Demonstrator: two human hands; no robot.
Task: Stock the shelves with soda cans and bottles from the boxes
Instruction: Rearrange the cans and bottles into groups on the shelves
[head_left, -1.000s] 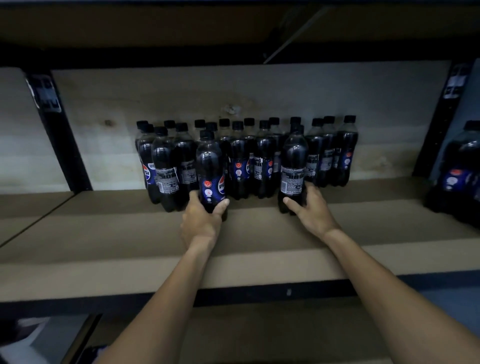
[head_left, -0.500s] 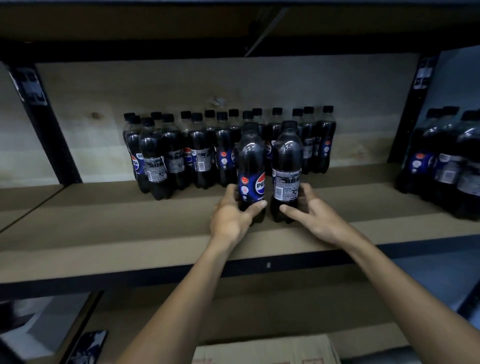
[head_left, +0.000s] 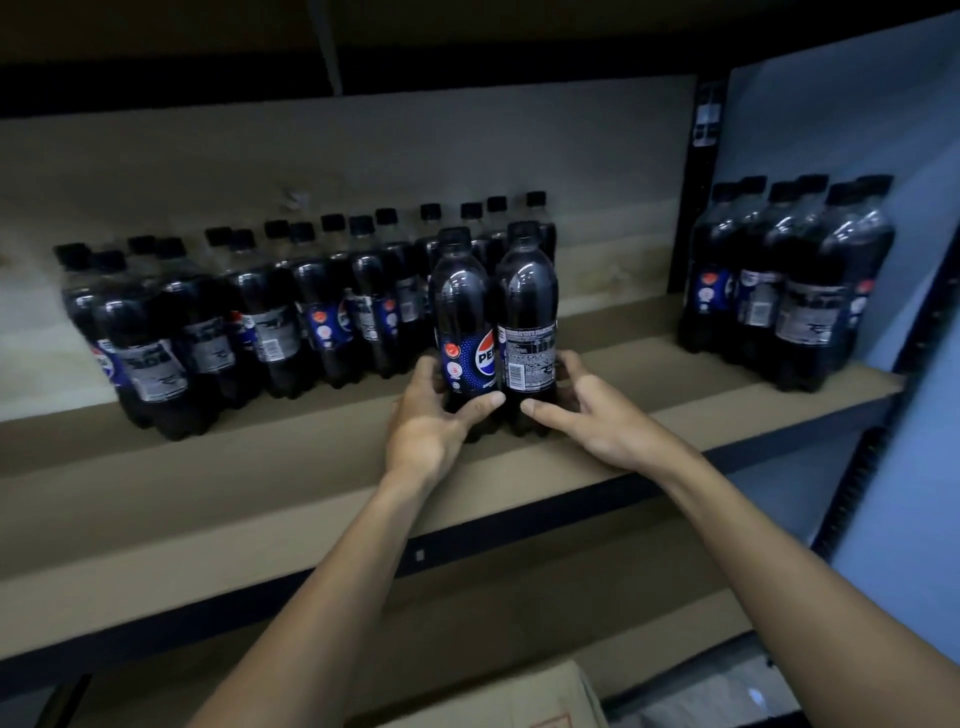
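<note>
The wooden shelf (head_left: 208, 493) spans the view. On its back left stands a long row of dark cola bottles (head_left: 270, 322), and at its right end a wrapped pack of bottles (head_left: 789, 291). Below the shelf's front edge shows the corner of a cardboard box (head_left: 519, 696). Mid-shelf, just before the row's right end, two bottles stand upright and touching: the logo-facing bottle (head_left: 462, 312) and, to its right, the barcode-facing bottle (head_left: 527, 306). The left grip (head_left: 426, 426) holds the logo-facing bottle low down, thumb across its front. The right grip (head_left: 602, 421) wraps the base of the barcode-facing bottle likewise.
</note>
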